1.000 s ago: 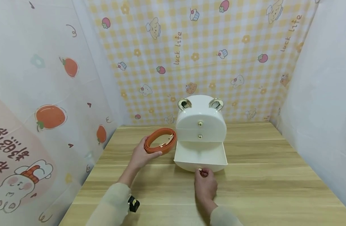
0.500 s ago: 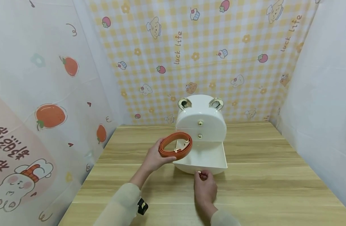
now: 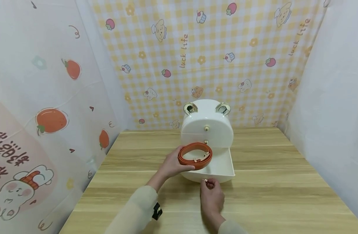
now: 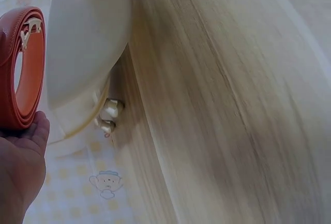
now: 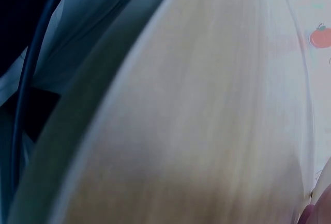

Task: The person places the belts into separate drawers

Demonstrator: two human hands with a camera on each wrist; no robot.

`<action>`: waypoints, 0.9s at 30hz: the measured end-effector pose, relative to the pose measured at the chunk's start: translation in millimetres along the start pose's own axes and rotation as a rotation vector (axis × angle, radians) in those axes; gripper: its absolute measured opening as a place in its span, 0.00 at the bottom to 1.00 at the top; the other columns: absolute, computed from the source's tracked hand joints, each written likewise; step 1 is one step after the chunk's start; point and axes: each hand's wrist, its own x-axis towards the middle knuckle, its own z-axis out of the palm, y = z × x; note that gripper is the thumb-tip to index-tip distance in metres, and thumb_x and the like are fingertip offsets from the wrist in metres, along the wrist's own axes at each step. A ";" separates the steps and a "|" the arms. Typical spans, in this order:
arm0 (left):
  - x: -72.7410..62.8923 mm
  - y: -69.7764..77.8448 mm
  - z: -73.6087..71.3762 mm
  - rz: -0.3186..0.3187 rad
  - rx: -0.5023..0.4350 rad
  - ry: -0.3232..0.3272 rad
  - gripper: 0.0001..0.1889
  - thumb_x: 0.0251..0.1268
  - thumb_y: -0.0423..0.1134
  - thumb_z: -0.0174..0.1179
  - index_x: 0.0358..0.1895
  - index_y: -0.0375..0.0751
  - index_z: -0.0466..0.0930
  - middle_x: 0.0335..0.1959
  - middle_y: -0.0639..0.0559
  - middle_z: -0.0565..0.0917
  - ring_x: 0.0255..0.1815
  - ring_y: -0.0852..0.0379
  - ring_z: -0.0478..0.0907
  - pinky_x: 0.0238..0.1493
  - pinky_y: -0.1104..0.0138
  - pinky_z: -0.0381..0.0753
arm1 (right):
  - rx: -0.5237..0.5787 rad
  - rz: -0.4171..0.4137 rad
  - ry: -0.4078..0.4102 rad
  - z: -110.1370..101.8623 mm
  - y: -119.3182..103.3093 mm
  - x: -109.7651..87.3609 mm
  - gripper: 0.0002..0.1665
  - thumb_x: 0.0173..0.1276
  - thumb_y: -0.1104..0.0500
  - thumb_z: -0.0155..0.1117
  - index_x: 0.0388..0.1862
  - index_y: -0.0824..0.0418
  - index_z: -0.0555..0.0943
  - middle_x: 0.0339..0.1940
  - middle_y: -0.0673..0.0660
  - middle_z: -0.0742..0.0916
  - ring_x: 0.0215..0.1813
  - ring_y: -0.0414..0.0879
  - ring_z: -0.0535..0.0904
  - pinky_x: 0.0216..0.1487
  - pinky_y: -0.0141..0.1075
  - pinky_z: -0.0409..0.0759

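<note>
A coiled orange belt (image 3: 196, 165) with a gold buckle is gripped by my left hand (image 3: 173, 164), thumb on the near side. It hangs over the pulled-out bottom drawer (image 3: 223, 162) of a small white drawer box (image 3: 206, 112) with two gold-rimmed ears. My right hand (image 3: 212, 198) pinches the gold knob (image 3: 206, 180) on the drawer's front. In the left wrist view the belt (image 4: 33, 74) stands beside the drawer front (image 4: 88, 38), held by the left hand (image 4: 23, 167). Only a sliver of the right hand (image 5: 318, 211) shows in the right wrist view.
The box stands on a wood-grain table (image 3: 269, 195), near the checked cloth (image 3: 214, 42) at the back. Printed cloth hangs along the left side and plain white cloth (image 3: 337, 97) along the right. Two upper drawers with gold knobs (image 3: 206, 128) are closed.
My left hand has carried the belt rightward and slightly down, from beside the box to over the drawer. The right hand stays at the knob, and the drawer front has come slightly toward me.
</note>
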 end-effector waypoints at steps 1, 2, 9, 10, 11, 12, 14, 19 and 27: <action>1.7 -0.2 1.9 0.004 0.002 -0.010 0.47 0.41 0.56 0.81 0.68 0.50 0.68 0.59 0.47 0.80 0.57 0.50 0.78 0.57 0.54 0.76 | -0.002 0.000 -0.001 -0.4 0.2 0.3 0.11 0.63 0.50 0.70 0.36 0.55 0.82 0.30 0.50 0.86 0.34 0.46 0.79 0.36 0.40 0.71; 3.3 -0.8 3.8 0.012 0.002 -0.020 0.46 0.41 0.56 0.81 0.67 0.50 0.69 0.59 0.47 0.81 0.56 0.50 0.78 0.56 0.55 0.77 | -0.003 0.001 -0.004 -0.8 0.1 0.4 0.11 0.63 0.50 0.70 0.37 0.56 0.82 0.30 0.50 0.86 0.34 0.46 0.79 0.36 0.40 0.71; 11.8 -1.6 16.2 0.042 0.020 -0.087 0.46 0.41 0.53 0.81 0.67 0.51 0.69 0.58 0.52 0.80 0.56 0.47 0.78 0.55 0.58 0.77 | -0.014 -0.002 -0.008 -3.2 0.9 0.9 0.13 0.63 0.50 0.70 0.38 0.57 0.82 0.31 0.51 0.86 0.35 0.46 0.80 0.36 0.41 0.71; 14.1 -1.7 18.2 0.055 0.028 -0.093 0.46 0.41 0.53 0.81 0.68 0.51 0.70 0.58 0.54 0.80 0.56 0.48 0.78 0.55 0.58 0.76 | -0.017 0.001 -0.003 -3.3 1.2 0.9 0.13 0.62 0.50 0.71 0.37 0.57 0.82 0.31 0.50 0.86 0.35 0.46 0.80 0.35 0.41 0.71; 16.7 -1.7 20.2 0.064 0.035 -0.102 0.45 0.42 0.54 0.81 0.68 0.51 0.69 0.58 0.56 0.80 0.57 0.49 0.78 0.55 0.59 0.76 | -0.018 0.003 0.002 -3.4 1.6 0.9 0.12 0.62 0.50 0.71 0.37 0.56 0.82 0.31 0.50 0.86 0.34 0.46 0.80 0.35 0.41 0.71; 19.2 -1.3 22.3 0.073 0.045 -0.109 0.45 0.42 0.54 0.81 0.68 0.52 0.70 0.58 0.58 0.80 0.57 0.50 0.78 0.56 0.59 0.76 | -0.019 0.001 0.005 -3.5 1.8 1.2 0.13 0.62 0.50 0.71 0.37 0.57 0.82 0.31 0.50 0.86 0.34 0.46 0.80 0.35 0.41 0.71; 23.8 -0.8 25.8 0.094 0.055 -0.128 0.45 0.43 0.53 0.81 0.69 0.51 0.70 0.60 0.58 0.79 0.58 0.50 0.77 0.57 0.59 0.76 | -0.016 0.001 0.008 -3.0 2.2 0.9 0.13 0.62 0.50 0.71 0.37 0.56 0.82 0.31 0.51 0.86 0.34 0.47 0.80 0.35 0.40 0.71; 34.2 2.0 33.5 0.140 0.078 -0.174 0.45 0.45 0.51 0.80 0.70 0.49 0.69 0.63 0.53 0.78 0.62 0.51 0.75 0.61 0.57 0.74 | -0.009 0.002 0.005 -2.2 2.6 0.7 0.13 0.62 0.50 0.71 0.38 0.57 0.82 0.31 0.50 0.86 0.34 0.46 0.79 0.36 0.40 0.71; 45.7 4.7 40.0 0.159 0.113 -0.243 0.43 0.45 0.47 0.80 0.68 0.43 0.71 0.62 0.47 0.78 0.61 0.54 0.74 0.63 0.60 0.71 | -0.014 0.029 0.016 -1.3 1.5 1.1 0.12 0.61 0.50 0.71 0.37 0.56 0.83 0.30 0.50 0.86 0.34 0.46 0.79 0.35 0.40 0.71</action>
